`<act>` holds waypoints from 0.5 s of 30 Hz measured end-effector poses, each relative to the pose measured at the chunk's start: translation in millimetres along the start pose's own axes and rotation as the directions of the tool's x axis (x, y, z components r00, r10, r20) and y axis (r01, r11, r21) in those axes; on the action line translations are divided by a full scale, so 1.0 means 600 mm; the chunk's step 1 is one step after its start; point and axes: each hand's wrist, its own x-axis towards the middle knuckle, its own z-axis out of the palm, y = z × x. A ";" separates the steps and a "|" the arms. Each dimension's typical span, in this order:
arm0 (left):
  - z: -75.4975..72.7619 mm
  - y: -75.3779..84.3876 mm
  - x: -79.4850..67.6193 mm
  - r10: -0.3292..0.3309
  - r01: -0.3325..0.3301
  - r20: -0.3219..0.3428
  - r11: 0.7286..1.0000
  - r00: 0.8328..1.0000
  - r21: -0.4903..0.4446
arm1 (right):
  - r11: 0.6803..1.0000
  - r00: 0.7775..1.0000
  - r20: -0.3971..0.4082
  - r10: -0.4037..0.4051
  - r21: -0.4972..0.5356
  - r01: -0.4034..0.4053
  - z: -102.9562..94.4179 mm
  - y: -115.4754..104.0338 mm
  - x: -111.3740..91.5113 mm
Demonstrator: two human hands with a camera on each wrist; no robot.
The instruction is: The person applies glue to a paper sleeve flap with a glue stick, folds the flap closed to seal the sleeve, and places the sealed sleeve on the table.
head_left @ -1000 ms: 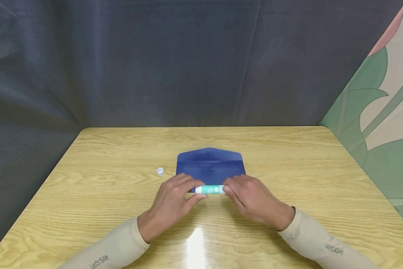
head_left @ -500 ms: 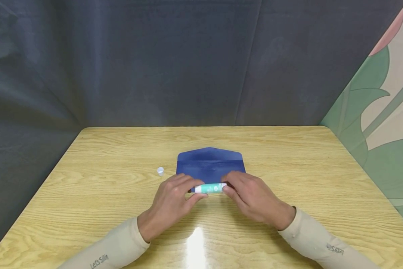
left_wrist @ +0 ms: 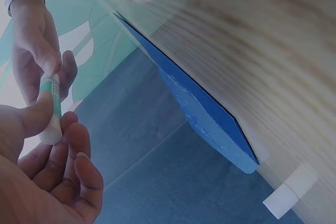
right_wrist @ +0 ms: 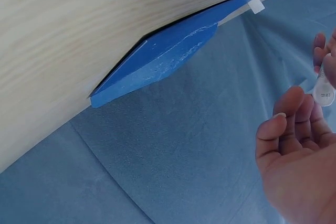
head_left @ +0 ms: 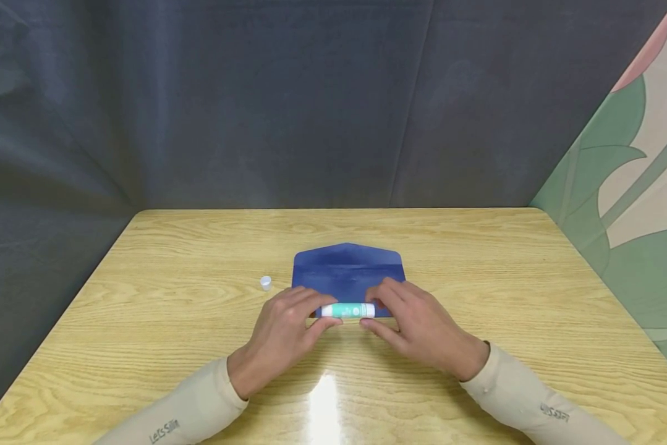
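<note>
A green and white glue stick (head_left: 347, 310) lies sideways above the near edge of a blue envelope (head_left: 341, 281). My left hand (head_left: 288, 321) pinches its left end between thumb and fingers. At the other end, my right hand (head_left: 416, 321) has thumb and fingertips parted around the white base, which shows between them. In the right wrist view the round base of the glue stick (right_wrist: 324, 94) faces the right fingertips. The envelope's flap (left_wrist: 197, 111) is raised away from me, with pale streaks across it.
A small white cap (head_left: 265, 283) stands on the wooden table (head_left: 172, 296), left of the envelope. A dark curtain (head_left: 288, 111) hangs behind the table. On the right is a panel with a leaf pattern (head_left: 645, 247).
My right hand has shifted from gripping the base to loosened fingers around it, uncovering the white end. The glue stick tilted slightly, then levelled. My left hand holds nearly still.
</note>
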 end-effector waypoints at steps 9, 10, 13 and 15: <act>0.000 0.000 0.000 -0.013 0.013 0.003 1.000 1.000 -0.015 | 1.000 1.000 -0.008 -0.016 -0.020 0.016 -0.003 0.000 0.001; 0.000 -0.001 0.000 -0.012 0.012 0.003 1.000 1.000 -0.014 | 1.000 1.000 -0.008 -0.018 -0.021 0.017 -0.004 0.000 0.002; -0.001 0.000 0.001 -0.018 0.018 0.009 1.000 1.000 -0.018 | 1.000 1.000 -0.008 -0.018 -0.020 0.018 -0.006 -0.001 0.002; 0.000 -0.001 0.001 -0.017 0.017 0.010 1.000 1.000 -0.017 | 1.000 1.000 -0.010 -0.016 -0.012 0.016 -0.006 -0.002 0.002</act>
